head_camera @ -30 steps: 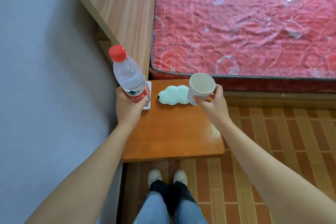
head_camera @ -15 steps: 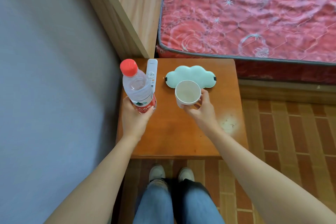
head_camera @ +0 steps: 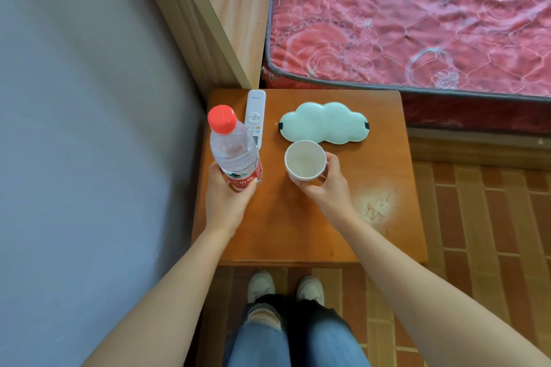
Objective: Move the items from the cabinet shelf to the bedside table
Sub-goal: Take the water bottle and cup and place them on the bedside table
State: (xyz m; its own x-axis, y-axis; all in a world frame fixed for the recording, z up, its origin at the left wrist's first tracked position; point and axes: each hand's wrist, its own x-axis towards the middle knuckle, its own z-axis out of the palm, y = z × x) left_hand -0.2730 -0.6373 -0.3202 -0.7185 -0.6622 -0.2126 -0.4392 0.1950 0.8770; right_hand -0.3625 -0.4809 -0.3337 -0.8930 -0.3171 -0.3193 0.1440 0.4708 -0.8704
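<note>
- Red-capped water bottle [head_camera: 233,148], its red label's writing too blurred to read, is gripped low by the left hand [head_camera: 228,199] over the counter [head_camera: 298,217].
- White cup [head_camera: 304,160] is pinched by the right hand [head_camera: 326,185], just beside the mint cloud-shaped eye mask [head_camera: 325,122].
- White remote [head_camera: 255,112] lies behind the bottle, brand print illegible.

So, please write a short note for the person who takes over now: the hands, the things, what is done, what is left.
Left hand grips the water bottle, upright at the left side of the bedside table.
Right hand holds the white cup, just in front of the eye mask.
Remote and eye mask already lie on the table.
Whether bottle and cup touch the table I cannot tell.
Left: set both down and let go.
</note>
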